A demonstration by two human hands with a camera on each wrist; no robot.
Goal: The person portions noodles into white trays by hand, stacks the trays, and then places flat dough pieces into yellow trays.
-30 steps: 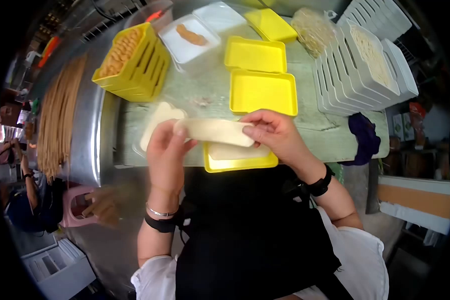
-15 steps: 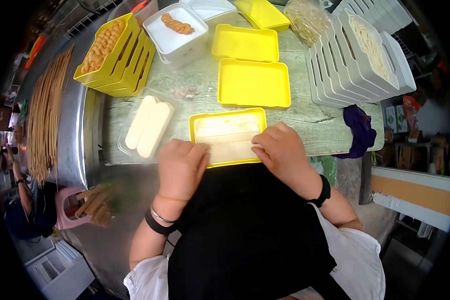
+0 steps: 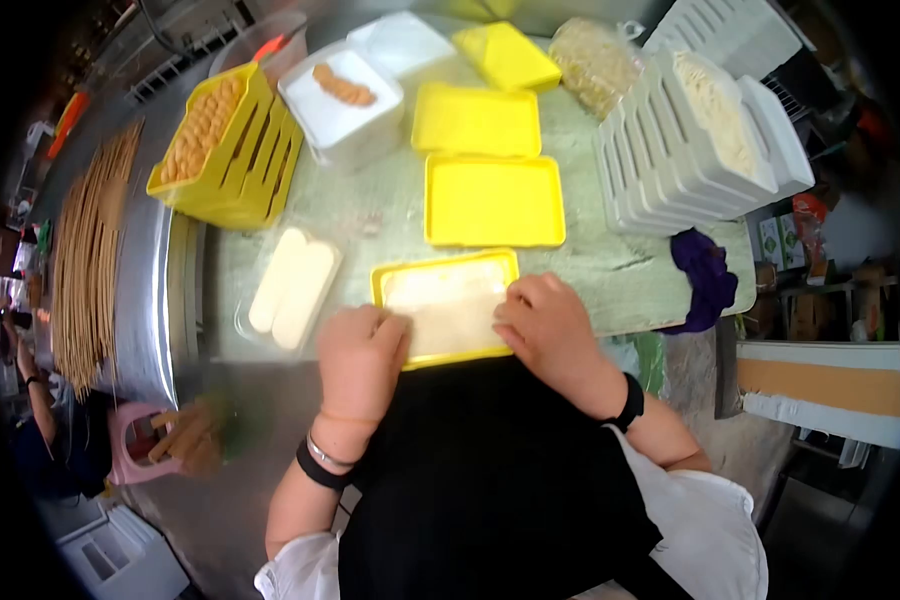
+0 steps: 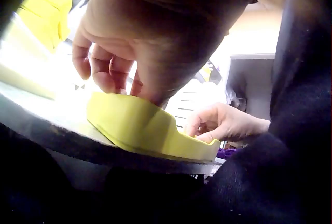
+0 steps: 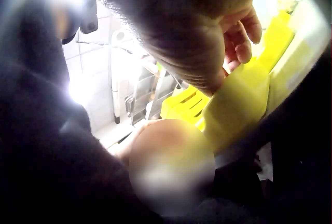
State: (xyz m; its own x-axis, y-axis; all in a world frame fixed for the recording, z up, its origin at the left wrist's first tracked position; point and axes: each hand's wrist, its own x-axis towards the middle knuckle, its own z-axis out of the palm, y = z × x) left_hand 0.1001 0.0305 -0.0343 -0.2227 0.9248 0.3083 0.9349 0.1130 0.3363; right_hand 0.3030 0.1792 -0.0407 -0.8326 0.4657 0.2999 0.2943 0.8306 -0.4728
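A yellow tray (image 3: 448, 258) at the table's near edge contains pale, flat dough strips (image 3: 450, 320) lying side by side. At the left end of the nearest strip, the fingers and thumb of my left hand (image 3: 358, 355) pinch the dough; in the left wrist view they reach down behind the tray wall (image 4: 137, 125). My right hand (image 3: 555, 325) pinches the strip's right end with curled fingers. That hand also shows over the tray's end in the right wrist view. To the left, two smooth dough pieces (image 3: 295, 285) lie in a clear plastic container (image 3: 245, 325).
Beyond the tray are two yellow trays (image 3: 495, 200). A stack of yellow crates (image 3: 260, 150) with twisted dough stands back left, beside a white container (image 3: 345, 120). White stacked crates (image 3: 660, 150) and a purple cloth (image 3: 705, 280) are at right. Long sticks (image 3: 95, 260) lie far left.
One second ago both hands held a dough strip stretched in the air. The hands have since lowered it into the near yellow tray, and they stay at its ends.
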